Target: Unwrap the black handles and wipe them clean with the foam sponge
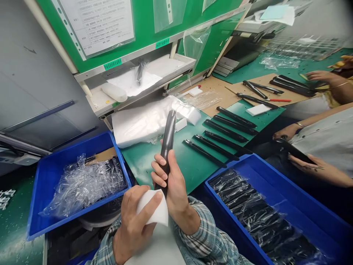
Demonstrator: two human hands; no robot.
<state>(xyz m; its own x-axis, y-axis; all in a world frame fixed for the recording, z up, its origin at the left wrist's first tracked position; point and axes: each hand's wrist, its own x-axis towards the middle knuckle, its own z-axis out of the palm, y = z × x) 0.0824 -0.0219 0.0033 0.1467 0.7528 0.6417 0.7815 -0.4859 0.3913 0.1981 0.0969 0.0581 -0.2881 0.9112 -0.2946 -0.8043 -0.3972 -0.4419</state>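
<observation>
My right hand [171, 180] grips a glossy black elongated part [168, 140] upright, its upper end tilted away from me. My left hand [135, 228] pinches a white sponge [153, 208] against the lower end of that part. Several similar black parts [220, 136] lie side by side on a green work mat [193, 169] beyond my hands. The lower end of the held part is hidden by the sponge and my fingers.
A blue tray [55, 176] of crumpled clear plastic wrap sits left. Another blue tray [275, 184] holds wrapped black parts at right. A co-worker's hands [303, 162] hold a black part at far right. A white foam-filled bag [146, 125] lies behind the mat, below a shelf [132, 88].
</observation>
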